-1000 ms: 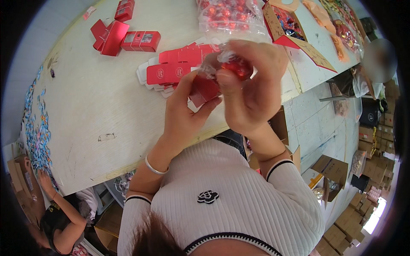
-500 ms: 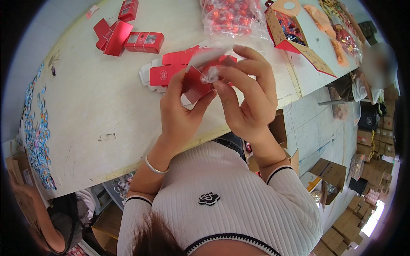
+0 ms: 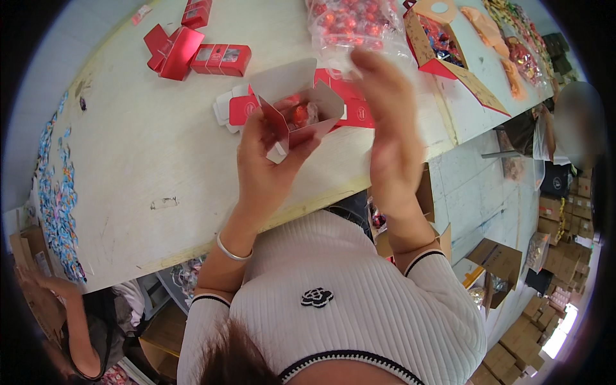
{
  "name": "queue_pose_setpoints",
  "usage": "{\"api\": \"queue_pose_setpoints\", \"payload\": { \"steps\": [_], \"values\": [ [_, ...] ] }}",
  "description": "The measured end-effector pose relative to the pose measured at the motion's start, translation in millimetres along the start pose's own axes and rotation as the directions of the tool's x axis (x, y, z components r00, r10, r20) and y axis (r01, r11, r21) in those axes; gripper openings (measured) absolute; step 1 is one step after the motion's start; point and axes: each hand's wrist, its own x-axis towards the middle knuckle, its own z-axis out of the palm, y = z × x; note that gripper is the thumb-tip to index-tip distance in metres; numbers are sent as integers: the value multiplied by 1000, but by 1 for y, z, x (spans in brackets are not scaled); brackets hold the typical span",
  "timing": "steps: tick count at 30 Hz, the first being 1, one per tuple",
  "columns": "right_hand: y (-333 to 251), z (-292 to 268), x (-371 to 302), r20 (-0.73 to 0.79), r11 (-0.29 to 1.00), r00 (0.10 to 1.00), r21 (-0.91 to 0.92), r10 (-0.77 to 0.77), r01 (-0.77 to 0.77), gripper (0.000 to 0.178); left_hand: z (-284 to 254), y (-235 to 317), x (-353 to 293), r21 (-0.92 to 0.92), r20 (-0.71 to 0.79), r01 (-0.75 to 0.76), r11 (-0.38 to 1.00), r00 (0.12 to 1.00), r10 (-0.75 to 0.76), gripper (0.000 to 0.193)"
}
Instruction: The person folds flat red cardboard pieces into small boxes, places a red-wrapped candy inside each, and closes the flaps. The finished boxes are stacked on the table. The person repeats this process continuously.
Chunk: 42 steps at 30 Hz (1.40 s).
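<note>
My left hand (image 3: 264,168) is closed around a small red paper carton (image 3: 308,133), tilted with its mouth up and white flaps spread. Inside lies a red candy (image 3: 299,115) in clear twisted wrapping. To the right of the carton my right hand (image 3: 394,128) is raised and smeared by motion, so its fingers cannot be read. Just beyond it lies a clear plastic bag (image 3: 350,29) full of red wrapped candies. Flattened red cartons (image 3: 359,114) are stacked on the table beneath the carton I hold.
Folded red cartons (image 3: 221,59) stand at the far left of the white table (image 3: 147,141). A patterned gift box (image 3: 462,83) lies open at the back right. Blue-wrapped pieces (image 3: 54,205) line the left edge. Another person's arm (image 3: 78,327) is at the lower left.
My right hand has left the carton and moved up and right, toward the candy bag. The carton in my left hand has tipped, so its inside and the candy now show.
</note>
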Motion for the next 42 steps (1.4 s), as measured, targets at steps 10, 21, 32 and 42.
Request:
{"api": "queue_pose_setpoints", "payload": {
  "steps": [10, 21, 32, 42],
  "values": [
    [22, 33, -31, 161, 479, 791, 719, 590, -503, 27, -10, 2, -13, -451, 224, 190, 872, 970, -95, 47],
    [52, 44, -46, 118, 641, 942, 706, 315, -302, 25, -8, -12, -22, -342, 101, 130, 931, 990, -101, 17],
    [32, 27, -42, 188, 960, 957, 128, 223, -248, 29, -24, -20, -20, -262, 260, 2, 965, 963, 68, 18],
    [32, 15, -36, 230, 946, 929, 78, 290, -315, 25, -14, -34, -27, 26, 173, -173, 985, 971, 166, 52]
  ]
}}
